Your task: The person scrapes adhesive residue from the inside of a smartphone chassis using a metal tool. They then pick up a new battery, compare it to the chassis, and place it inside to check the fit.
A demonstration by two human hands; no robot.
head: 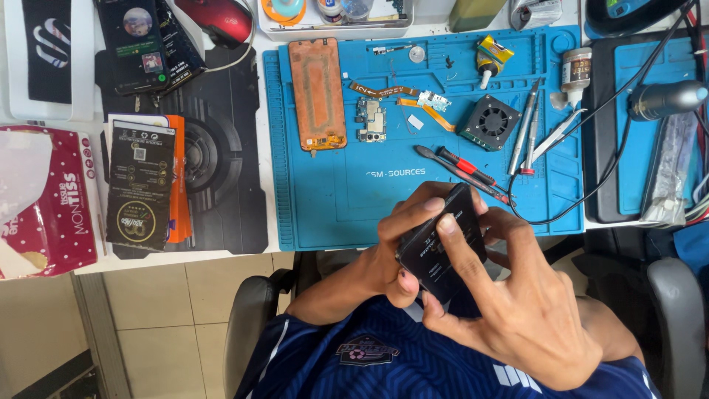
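Both my hands hold a black phone battery [443, 240] just in front of the table's near edge, above my lap. My left hand [402, 244] grips its left side, fingers curled over the top. My right hand [517, 303] holds it from below and the right, with the index finger pressed on its face. On the blue work mat [340, 192] lie an opened phone body with an orange inside [317, 92], a small circuit board [371, 120] and orange flex cables [425, 103].
A red-handled screwdriver [465, 166], tweezers [526, 129], a small black fan [490, 121] and a glue bottle [576, 74] rest on the mat's right part. Black cables [620, 133] cross the right edge. Dark flat packages [140, 181], a phone [136, 44], a red mouse [221, 18] and a tissue pack [44, 199] sit left.
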